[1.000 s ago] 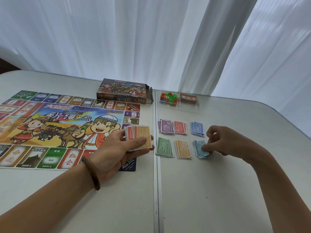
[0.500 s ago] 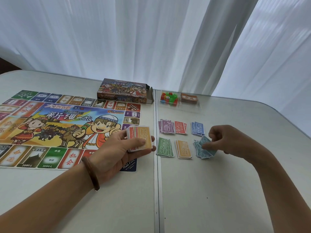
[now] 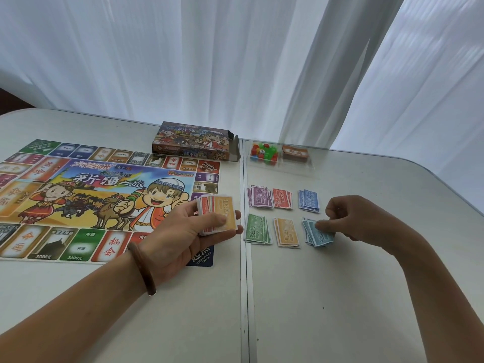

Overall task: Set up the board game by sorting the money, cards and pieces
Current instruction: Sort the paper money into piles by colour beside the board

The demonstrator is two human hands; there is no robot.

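From the head view, money sorting is well under way but not finished. The left hand (image 3: 183, 231) is cupped palm-up over the board's (image 3: 91, 195) near right corner, thumb clamped across an unsorted stack (image 3: 218, 216) of notes with an orange 100 on top and red edges showing beneath, so there looks to be plenty left to deal out. Just right of the table's (image 3: 314, 310) centre seam six piles are laid out in two rows: purple (image 3: 259, 196), red (image 3: 282, 198) and blue (image 3: 309, 200) towards the far edge, green (image 3: 255, 229), orange (image 3: 286, 231) and teal (image 3: 318, 235) nearer. The right hand (image 3: 361, 218), fingers curled, pinches the top note of the teal pile, which is fanned loose and seems to want squaring. At the far edge, the clear tray (image 3: 309, 163) holds the coloured pieces (image 3: 264, 151) in one jumble and a card deck (image 3: 294, 153) beside them, neither set out yet. The box (image 3: 193, 138) lies open-ended at the board's far side. By my reckoning: board down, money partway, cards and pieces to come.
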